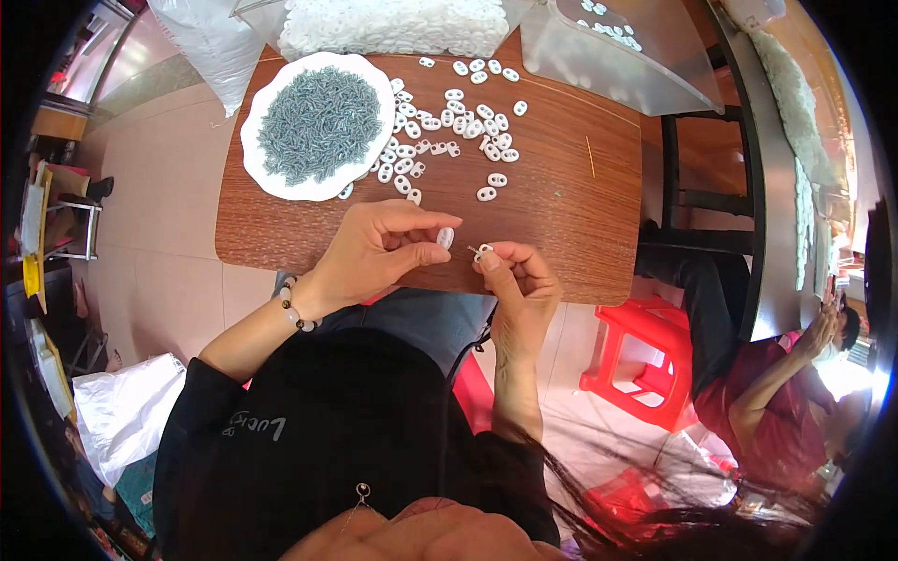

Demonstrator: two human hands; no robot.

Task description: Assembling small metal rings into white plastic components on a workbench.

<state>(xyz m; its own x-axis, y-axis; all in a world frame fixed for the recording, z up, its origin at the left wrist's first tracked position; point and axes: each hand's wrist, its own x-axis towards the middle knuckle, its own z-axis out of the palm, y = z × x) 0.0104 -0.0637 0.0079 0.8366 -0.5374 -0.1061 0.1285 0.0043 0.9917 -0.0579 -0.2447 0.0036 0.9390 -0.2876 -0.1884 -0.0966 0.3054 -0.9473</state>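
Note:
My left hand [374, 251] pinches a small white oval plastic piece [446, 237] between thumb and fingertips, just above the near edge of the brown wooden table [561, 206]. My right hand [522, 285] grips another white oval piece [484, 251] with a thin metal pin sticking out toward the left hand. The two hands are a few centimetres apart. A white plate [259, 159] heaped with small grey metal pins [318, 122] sits at the table's far left. Several loose white oval pieces [449, 131] lie scattered across the table middle.
A clear bag of white pieces [393, 23] and a translucent plastic bin [617, 56] stand at the table's far edge. A red plastic stool [645, 365] is to my right, and another person [776, 393] in red sits beyond it. A white bag [122, 411] lies on the floor.

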